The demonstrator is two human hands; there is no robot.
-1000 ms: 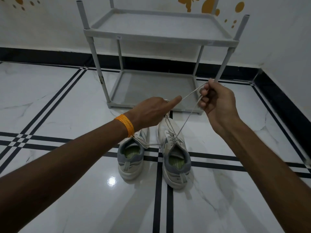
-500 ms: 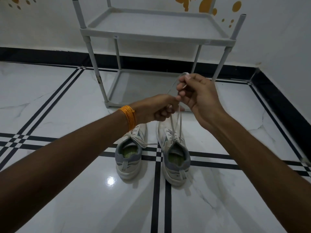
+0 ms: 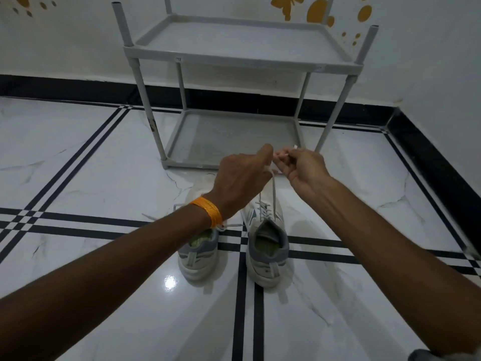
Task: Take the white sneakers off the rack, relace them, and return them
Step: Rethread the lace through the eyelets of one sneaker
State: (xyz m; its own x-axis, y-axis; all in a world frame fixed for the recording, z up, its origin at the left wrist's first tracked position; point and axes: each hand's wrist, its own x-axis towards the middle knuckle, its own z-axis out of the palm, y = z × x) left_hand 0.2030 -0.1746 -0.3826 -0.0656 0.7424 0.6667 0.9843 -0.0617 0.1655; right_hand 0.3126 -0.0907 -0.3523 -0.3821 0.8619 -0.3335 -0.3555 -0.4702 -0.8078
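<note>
Two white sneakers with grey heels stand side by side on the floor, toes toward the rack. The right sneaker [image 3: 268, 246] has its lace [image 3: 273, 196] pulled up in two taut strands. My left hand [image 3: 242, 183] and my right hand [image 3: 304, 168] meet above its toe, both pinching the lace ends close together. The left sneaker [image 3: 199, 254] is partly hidden under my left wrist, which wears an orange band; its loose lace [image 3: 231, 225] trails on the floor.
A grey two-shelf rack [image 3: 242, 58] stands against the white wall just beyond the sneakers, with nothing on either shelf. The floor is glossy white marble with black stripes. A black skirting runs along the back and right walls.
My right hand came in from the right and down to meet my left hand. Both hands then dropped lower over the right sneaker, and the lace strands went from spread wide to nearly vertical.
</note>
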